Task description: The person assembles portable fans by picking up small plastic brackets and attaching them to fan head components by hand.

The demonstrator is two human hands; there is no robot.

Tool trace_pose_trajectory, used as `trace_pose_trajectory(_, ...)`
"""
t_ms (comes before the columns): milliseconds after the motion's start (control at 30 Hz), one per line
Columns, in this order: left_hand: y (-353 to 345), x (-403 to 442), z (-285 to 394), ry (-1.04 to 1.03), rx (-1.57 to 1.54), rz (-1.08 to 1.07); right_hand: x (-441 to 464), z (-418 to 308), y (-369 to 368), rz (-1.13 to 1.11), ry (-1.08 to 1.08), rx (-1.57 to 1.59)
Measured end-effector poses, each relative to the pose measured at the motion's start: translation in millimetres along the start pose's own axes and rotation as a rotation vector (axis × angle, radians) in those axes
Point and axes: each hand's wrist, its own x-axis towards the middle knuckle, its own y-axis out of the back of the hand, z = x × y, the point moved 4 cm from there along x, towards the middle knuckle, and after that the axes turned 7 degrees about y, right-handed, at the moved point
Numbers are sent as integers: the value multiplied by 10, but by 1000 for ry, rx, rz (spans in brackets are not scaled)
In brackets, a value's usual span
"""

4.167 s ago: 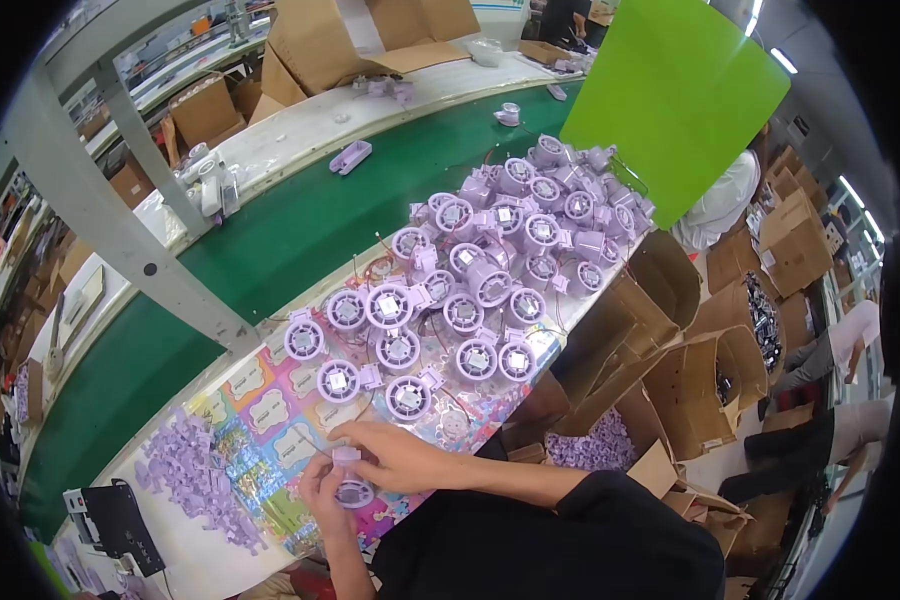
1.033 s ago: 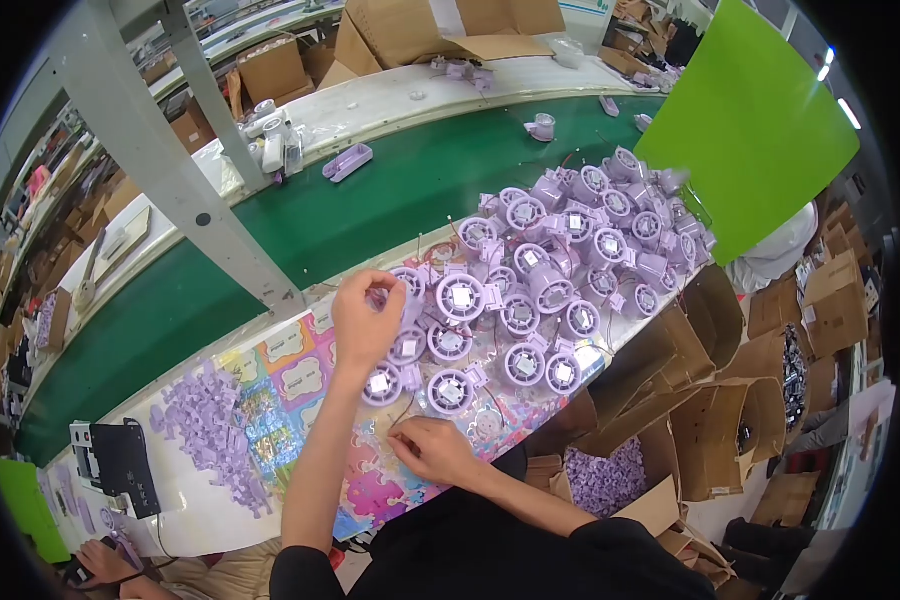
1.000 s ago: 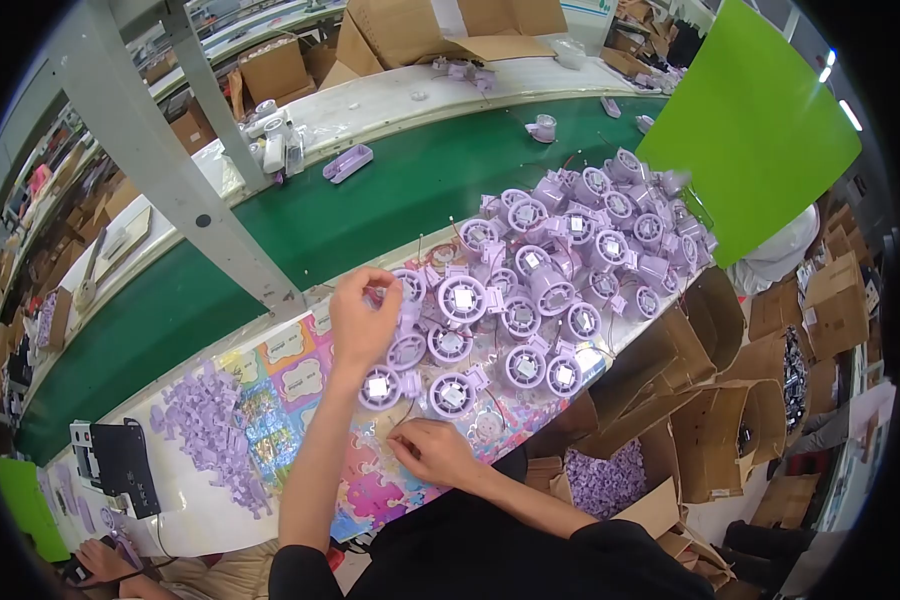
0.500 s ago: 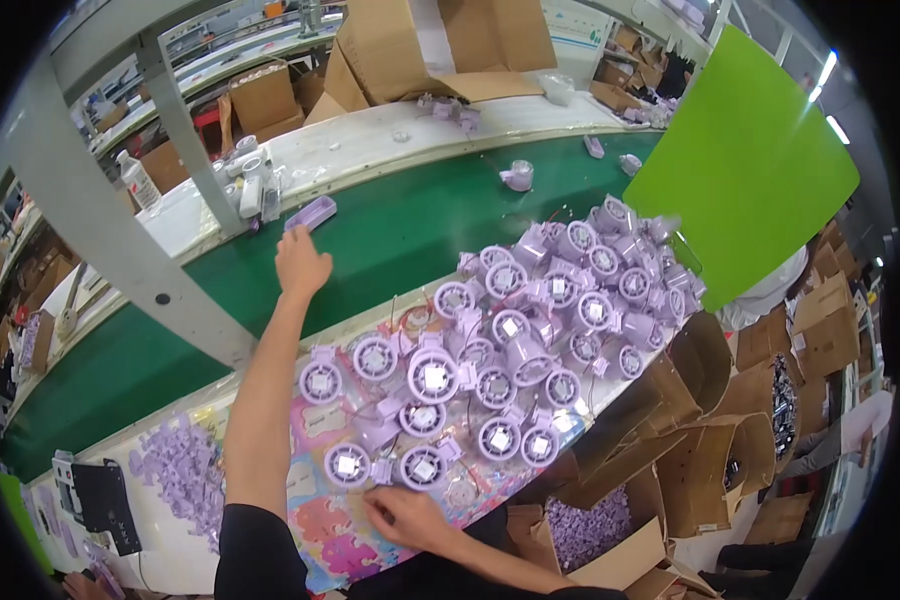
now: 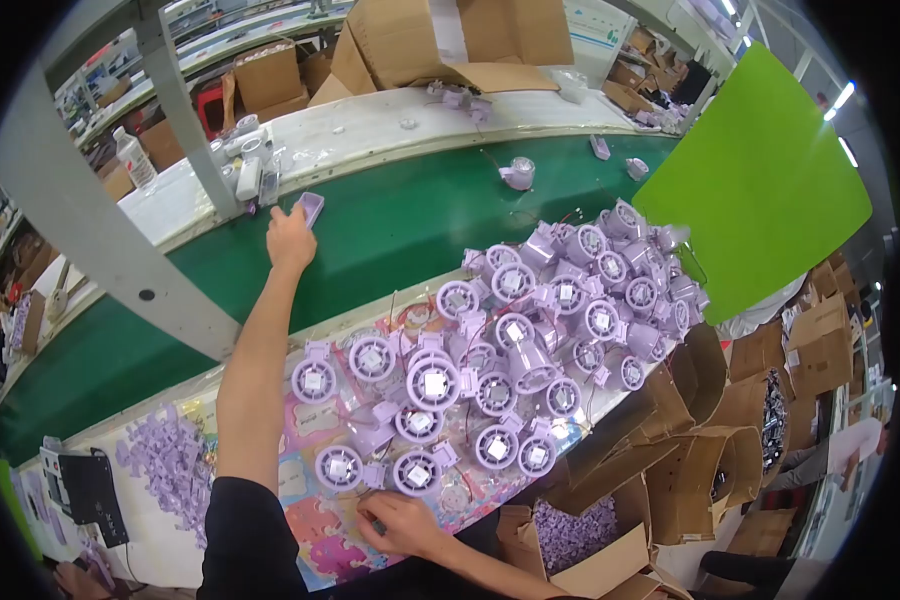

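Note:
My left hand [image 5: 292, 240] reaches out over the green conveyor belt [image 5: 400, 215], its fingers closed on a long, hollow lavender plastic casing [image 5: 312, 207]. The casing's far end sticks out past the fingertips. Near the table's front edge, my right hand [image 5: 398, 522] rests loosely curled on the colourful patterned mat [image 5: 335, 550], with nothing visible in its fingers. Just beyond it lie lavender round fan housings [image 5: 416, 471], part of a big heap [image 5: 570, 290] with thin wires that stretches to the right.
A pile of small lavender parts [image 5: 168, 465] lies left of my forearm. A metal post [image 5: 120, 230] rises over the belt. One housing [image 5: 517, 174] sits on the belt. Open cartons [image 5: 715, 470] stand at the right, beside a bright green panel [image 5: 755, 190]. Part of another person shows at far right.
The casing has turned more upright and shifted slightly, with my left hand now closed around its near end. My right hand stays by the housings. The view has shifted slightly.

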Motion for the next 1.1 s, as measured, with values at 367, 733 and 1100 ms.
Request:
trace_pose_trajectory(367, 1717, -1578, 238, -88, -633, -76, 22, -38, 16, 71, 118, -26)
trace_pose_trajectory(733, 2652, -3846, -881, 167, -446, 72, 279, -553, 194, 144, 385, -451)
trace_pose_trajectory(1100, 2774, -4444, -823, 356, -519, -153, 413, -554, -164, -290, 277, -519)
